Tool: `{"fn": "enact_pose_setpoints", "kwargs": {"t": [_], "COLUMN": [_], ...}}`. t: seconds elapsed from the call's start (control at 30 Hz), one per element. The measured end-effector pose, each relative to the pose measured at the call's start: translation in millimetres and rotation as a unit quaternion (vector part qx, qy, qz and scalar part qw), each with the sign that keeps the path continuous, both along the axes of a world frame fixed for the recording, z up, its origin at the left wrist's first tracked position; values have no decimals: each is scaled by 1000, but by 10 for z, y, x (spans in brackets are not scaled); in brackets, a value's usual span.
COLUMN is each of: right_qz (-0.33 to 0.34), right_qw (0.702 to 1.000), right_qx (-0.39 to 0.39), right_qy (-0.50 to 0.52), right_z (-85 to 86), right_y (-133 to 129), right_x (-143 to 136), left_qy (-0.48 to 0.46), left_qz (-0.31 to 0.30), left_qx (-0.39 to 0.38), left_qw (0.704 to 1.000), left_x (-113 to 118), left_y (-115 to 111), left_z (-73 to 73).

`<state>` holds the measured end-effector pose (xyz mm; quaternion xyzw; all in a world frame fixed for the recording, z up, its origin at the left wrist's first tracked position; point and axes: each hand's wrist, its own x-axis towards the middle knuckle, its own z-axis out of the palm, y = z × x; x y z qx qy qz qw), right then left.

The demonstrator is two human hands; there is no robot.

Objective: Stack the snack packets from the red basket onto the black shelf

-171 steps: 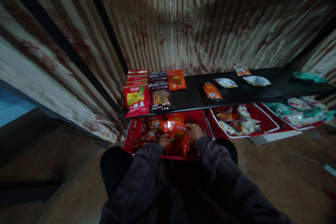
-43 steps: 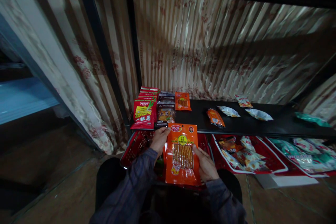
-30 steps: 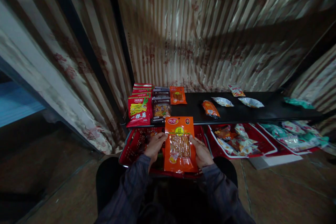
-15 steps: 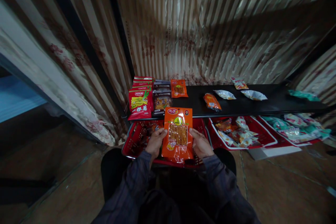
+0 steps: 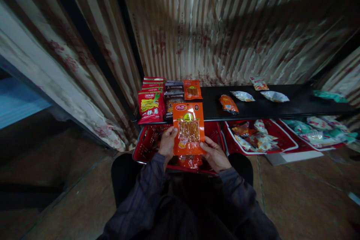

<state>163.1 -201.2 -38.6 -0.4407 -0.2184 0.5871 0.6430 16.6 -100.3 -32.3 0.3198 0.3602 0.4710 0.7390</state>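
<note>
An orange snack packet (image 5: 188, 125) with a clear window showing brown sticks is held up in front of me. My left hand (image 5: 168, 142) pinches its left edge, and my right hand (image 5: 215, 153) grips its lower right corner. Beneath the hands stands a red basket (image 5: 144, 144) with more orange packets (image 5: 189, 161) inside. Just beyond, on the black shelf (image 5: 267, 107), a similar orange packet (image 5: 192, 90) lies flat. Left of it are dark patterned packets (image 5: 173, 99), then a row of red packets (image 5: 151, 105).
Further right on the shelf lie an orange packet on its side (image 5: 228, 104), white packets (image 5: 243, 96) and a green packet (image 5: 330, 96). Below it, a second red basket (image 5: 289, 144) and a third with green packets (image 5: 316, 135) hold snacks. A striped curtain (image 5: 225, 37) hangs behind.
Both hands have lifted the orange packet upward, toward the shelf. Its top now overlaps the dark packets, and another orange packet shows in the basket below it. The view has shifted slightly.
</note>
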Motion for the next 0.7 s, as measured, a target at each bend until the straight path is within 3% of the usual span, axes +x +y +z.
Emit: {"fn": "enact_pose_setpoints", "kwargs": {"t": [0.43, 0.7], "right_qz": [-10, -44], "right_qw": [1000, 999], "right_qx": [6, -6], "right_qy": [-6, 4], "right_z": [-45, -20], "right_y": [-3, -18], "right_x": [5, 48], "left_qy": [6, 6], "left_qz": [-1, -148], "left_qx": [-15, 13], "left_qw": [1000, 989], "left_x": [-21, -86], "left_y": [16, -197], "left_z": [-18, 134]}}
